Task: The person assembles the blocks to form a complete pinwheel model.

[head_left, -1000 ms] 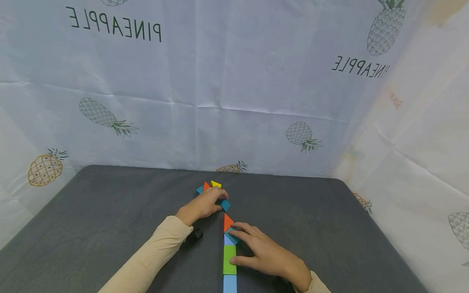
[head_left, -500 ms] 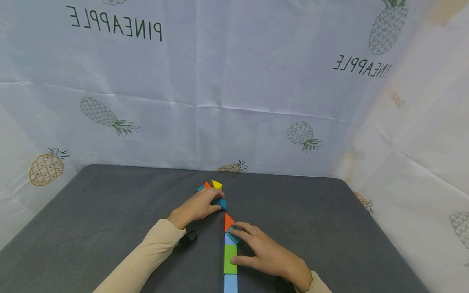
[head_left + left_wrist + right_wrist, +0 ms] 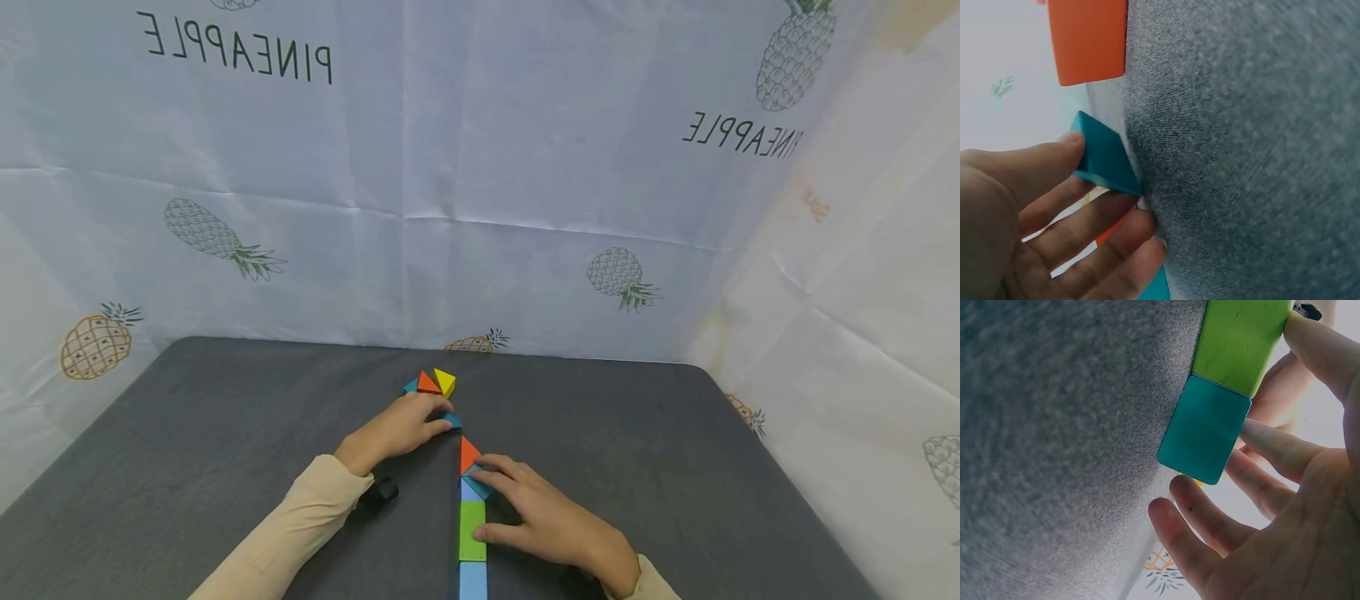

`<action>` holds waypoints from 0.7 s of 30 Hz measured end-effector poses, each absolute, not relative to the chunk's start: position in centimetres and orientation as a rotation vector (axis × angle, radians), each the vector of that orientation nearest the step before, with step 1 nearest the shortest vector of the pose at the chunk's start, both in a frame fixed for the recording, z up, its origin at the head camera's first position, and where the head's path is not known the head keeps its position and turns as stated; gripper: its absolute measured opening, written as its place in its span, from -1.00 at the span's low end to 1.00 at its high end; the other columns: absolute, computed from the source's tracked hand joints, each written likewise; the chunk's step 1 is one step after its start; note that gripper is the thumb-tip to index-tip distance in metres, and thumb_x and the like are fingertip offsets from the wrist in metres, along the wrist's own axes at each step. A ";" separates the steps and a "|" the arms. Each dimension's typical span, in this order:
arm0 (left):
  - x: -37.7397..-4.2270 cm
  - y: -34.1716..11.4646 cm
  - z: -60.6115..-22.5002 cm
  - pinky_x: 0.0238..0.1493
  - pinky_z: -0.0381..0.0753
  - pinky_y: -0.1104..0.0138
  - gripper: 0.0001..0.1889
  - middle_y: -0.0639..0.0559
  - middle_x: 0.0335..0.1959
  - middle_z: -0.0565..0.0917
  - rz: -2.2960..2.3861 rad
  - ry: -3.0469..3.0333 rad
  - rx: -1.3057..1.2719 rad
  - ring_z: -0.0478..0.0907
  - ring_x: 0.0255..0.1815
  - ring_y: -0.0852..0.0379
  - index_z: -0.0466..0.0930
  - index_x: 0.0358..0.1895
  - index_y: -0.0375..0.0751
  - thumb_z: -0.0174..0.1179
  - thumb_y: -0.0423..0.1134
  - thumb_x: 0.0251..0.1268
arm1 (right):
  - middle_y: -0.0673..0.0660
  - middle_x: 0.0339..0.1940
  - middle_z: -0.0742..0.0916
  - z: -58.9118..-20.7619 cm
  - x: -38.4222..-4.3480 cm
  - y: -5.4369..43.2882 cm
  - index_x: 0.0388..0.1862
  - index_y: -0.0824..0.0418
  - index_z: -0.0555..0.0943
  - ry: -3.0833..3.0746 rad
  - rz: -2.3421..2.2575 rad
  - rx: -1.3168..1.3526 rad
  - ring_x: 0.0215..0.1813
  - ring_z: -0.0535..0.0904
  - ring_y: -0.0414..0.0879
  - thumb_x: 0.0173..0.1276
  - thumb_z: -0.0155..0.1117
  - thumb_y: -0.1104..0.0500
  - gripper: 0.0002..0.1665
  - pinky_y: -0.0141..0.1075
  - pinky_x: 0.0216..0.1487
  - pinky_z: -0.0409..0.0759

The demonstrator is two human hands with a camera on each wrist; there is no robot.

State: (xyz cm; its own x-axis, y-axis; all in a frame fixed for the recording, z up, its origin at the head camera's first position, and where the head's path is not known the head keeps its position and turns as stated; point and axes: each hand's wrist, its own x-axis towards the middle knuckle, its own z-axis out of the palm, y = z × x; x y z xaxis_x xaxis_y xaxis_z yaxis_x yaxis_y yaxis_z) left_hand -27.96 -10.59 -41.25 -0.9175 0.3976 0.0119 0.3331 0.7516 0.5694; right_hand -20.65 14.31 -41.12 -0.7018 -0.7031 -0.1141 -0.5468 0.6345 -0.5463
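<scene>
My left hand (image 3: 393, 433) pinches a blue triangular block (image 3: 452, 421) between thumb and fingers, low over the table. In the left wrist view the thumb presses one face of that block (image 3: 1107, 156), and an orange block (image 3: 1088, 40) stands apart from it. My right hand (image 3: 551, 521) rests along a row of blocks, thumb at the green block (image 3: 472, 535) and fingertips by a teal triangular block (image 3: 478, 485). An orange triangular block (image 3: 468, 456) tops the row. In the right wrist view, loosely bent fingers lie beside the teal block (image 3: 1205, 430).
Beyond my left hand lie an orange triangular block (image 3: 428, 383), a yellow triangular block (image 3: 446, 382) and a partly hidden blue block (image 3: 410, 386). A light blue block (image 3: 472, 582) continues the row toward me. A pineapple-print cloth (image 3: 495, 167) hangs behind the dark table (image 3: 637, 433).
My left hand has drawn leftward with the blue triangular block, which now shows less behind the fingers. More of the far orange and yellow blocks is visible. My right hand stays in place.
</scene>
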 end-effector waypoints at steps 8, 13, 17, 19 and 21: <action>-27.9 -10.6 -40.6 0.21 0.49 0.00 -0.74 -0.13 0.07 0.62 0.824 2.791 0.562 0.53 0.15 -0.10 0.62 0.09 -0.27 0.15 -0.26 0.45 | 0.03 0.56 0.29 -41.0 -20.7 14.3 0.52 -0.07 0.29 2.536 -0.705 -1.008 0.51 0.28 0.10 0.39 0.10 -0.38 -0.18 0.16 0.34 0.39; -27.9 -10.7 -40.5 0.27 0.46 -0.04 -0.69 -0.20 0.17 0.59 0.832 2.802 0.611 0.50 0.24 -0.16 0.55 0.20 -0.34 0.07 -0.32 0.50 | 0.02 0.56 0.30 -41.0 -20.7 14.3 0.52 -0.09 0.29 2.537 -0.703 -1.004 0.51 0.28 0.10 0.39 0.09 -0.39 -0.17 0.16 0.34 0.39; -27.9 -10.8 -40.7 0.30 0.44 -0.06 -0.65 -0.23 0.22 0.58 0.865 2.816 0.634 0.49 0.28 -0.18 0.50 0.26 -0.37 0.08 -0.37 0.48 | 0.02 0.55 0.30 -41.0 -20.6 14.3 0.52 -0.08 0.30 2.543 -0.705 -1.007 0.51 0.29 0.09 0.39 0.10 -0.39 -0.18 0.16 0.34 0.39; -27.9 -10.9 -40.8 0.28 0.46 -0.06 -0.65 -0.22 0.20 0.59 0.876 2.823 0.651 0.52 0.25 -0.16 0.51 0.24 -0.35 0.11 -0.39 0.45 | 0.02 0.55 0.30 -41.0 -20.6 14.3 0.52 -0.08 0.30 2.545 -0.706 -1.008 0.51 0.29 0.09 0.39 0.10 -0.39 -0.18 0.15 0.35 0.39; -27.9 -11.0 -40.8 0.25 0.48 -0.05 -0.66 -0.21 0.17 0.61 0.880 2.830 0.679 0.54 0.22 -0.15 0.54 0.21 -0.34 0.14 -0.41 0.42 | 0.02 0.55 0.30 -41.0 -20.6 14.2 0.51 -0.07 0.30 2.547 -0.707 -1.008 0.51 0.29 0.09 0.38 0.11 -0.38 -0.18 0.15 0.35 0.38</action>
